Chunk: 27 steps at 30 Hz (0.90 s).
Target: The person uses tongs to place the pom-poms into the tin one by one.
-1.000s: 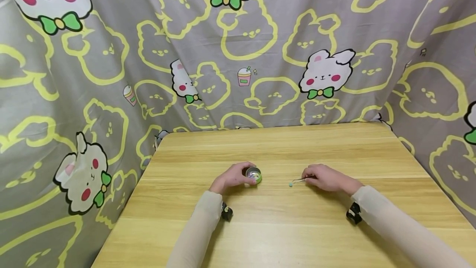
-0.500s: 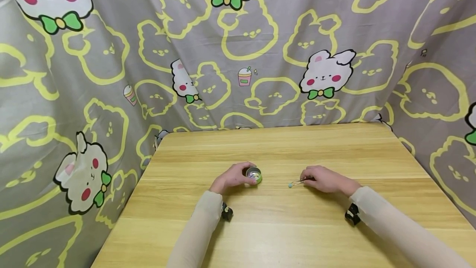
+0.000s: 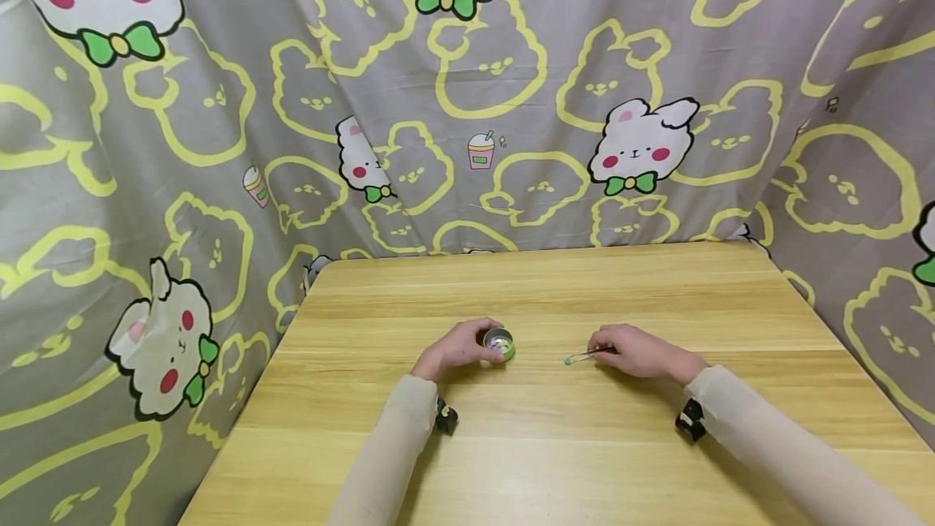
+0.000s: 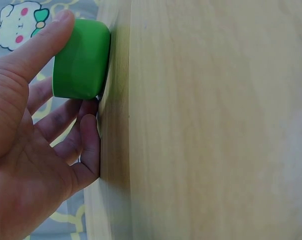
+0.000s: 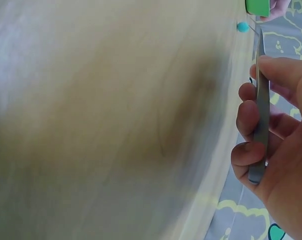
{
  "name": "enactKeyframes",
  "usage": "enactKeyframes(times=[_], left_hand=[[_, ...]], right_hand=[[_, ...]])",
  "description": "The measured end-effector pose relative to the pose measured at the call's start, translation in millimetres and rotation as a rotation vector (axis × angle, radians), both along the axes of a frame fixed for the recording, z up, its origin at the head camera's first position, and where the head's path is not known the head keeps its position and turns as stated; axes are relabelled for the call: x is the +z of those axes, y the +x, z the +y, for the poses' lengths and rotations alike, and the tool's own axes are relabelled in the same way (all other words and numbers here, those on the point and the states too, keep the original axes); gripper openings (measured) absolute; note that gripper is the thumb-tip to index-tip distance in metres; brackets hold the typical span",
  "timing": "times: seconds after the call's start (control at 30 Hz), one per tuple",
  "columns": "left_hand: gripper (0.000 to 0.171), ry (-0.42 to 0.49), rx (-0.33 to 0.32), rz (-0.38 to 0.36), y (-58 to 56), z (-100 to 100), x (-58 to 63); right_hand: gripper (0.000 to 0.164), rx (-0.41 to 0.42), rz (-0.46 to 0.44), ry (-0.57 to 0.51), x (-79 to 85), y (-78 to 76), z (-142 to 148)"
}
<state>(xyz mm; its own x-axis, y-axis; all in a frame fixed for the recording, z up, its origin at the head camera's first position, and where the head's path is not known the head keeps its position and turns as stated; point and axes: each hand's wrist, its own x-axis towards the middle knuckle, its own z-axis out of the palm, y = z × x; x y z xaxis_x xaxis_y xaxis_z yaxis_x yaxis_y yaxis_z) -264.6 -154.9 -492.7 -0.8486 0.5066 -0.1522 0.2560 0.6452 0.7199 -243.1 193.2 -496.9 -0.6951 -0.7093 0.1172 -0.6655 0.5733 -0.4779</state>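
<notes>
My left hand (image 3: 463, 342) holds a small green container (image 3: 500, 345) on the table, thumb on the near side and fingers round the far side. Its top is uncovered, and small pale and coloured pieces lie inside. In the left wrist view the green wall (image 4: 81, 60) shows under the thumb. To the right, my right hand (image 3: 637, 350) pinches metal tweezers (image 5: 262, 117) between thumb and fingers, their tips pointing left. A small round teal bead (image 3: 567, 361) is at the tips; I cannot tell whether it is lifted off the table.
The wooden table (image 3: 526, 445) reaches back to a grey patterned curtain (image 3: 453, 185), which also hangs at both sides. A black strap device (image 3: 445, 416) sits at my left wrist and another black device (image 3: 690, 420) at the right.
My right hand, with the tweezers, has shifted slightly left. The teal bead has moved a little left along with the tips. My left hand and the container stay in place.
</notes>
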Motion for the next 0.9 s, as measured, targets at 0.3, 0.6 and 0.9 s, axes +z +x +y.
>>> enactKeyframes(times=[0.3, 0.6, 0.9], left_hand=[[0.053, 0.006, -0.001, -0.005, 0.6, 0.5, 0.8], [0.052, 0.019, -0.015, 0.005, -0.2, 0.0, 0.8], [0.052, 0.006, -0.020, 0.016, -0.9, 0.4, 0.1]], right_hand=[[0.008, -0.022, -0.008, 0.014, -2.9, -1.6, -1.1], [0.008, -0.041, -0.012, -0.006, 0.9, -1.9, -2.8], [0.007, -0.036, 0.013, -0.009, -0.8, -3.2, -2.5]])
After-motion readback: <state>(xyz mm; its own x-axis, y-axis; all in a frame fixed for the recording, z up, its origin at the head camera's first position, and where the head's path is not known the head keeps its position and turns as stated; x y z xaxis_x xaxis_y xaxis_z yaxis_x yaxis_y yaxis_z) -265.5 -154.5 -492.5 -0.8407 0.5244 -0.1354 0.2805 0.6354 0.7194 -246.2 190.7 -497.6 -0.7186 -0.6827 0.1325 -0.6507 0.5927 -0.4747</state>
